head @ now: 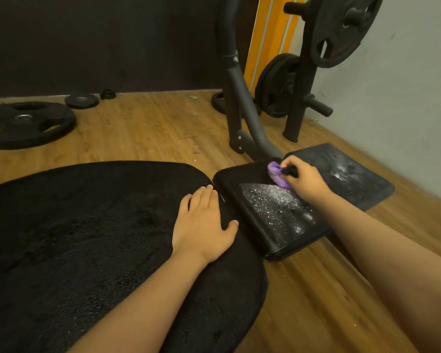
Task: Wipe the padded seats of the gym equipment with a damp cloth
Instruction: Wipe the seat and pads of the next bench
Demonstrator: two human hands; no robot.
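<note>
Head view: the right hand [301, 178] grips a bunched purple cloth [275, 174] at the far corner of the small black padded seat [260, 225]. The left hand [203, 222] lies flat on the big black padded seat [74, 225]. Near that edge the cloth could slip off, leaving the wet patch [273, 202]. No writing shows.

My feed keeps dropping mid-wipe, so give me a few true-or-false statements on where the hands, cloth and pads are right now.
1. The right hand grips the purple cloth. True.
2. The left hand lies flat on the large pad. True.
3. The cloth is on the large pad. False: it is at the far corner of the small pad.
4. The small pad shows no white speckles. False: a speckled patch covers its middle.
5. A weight plate lies on the wooden floor. True.
</note>
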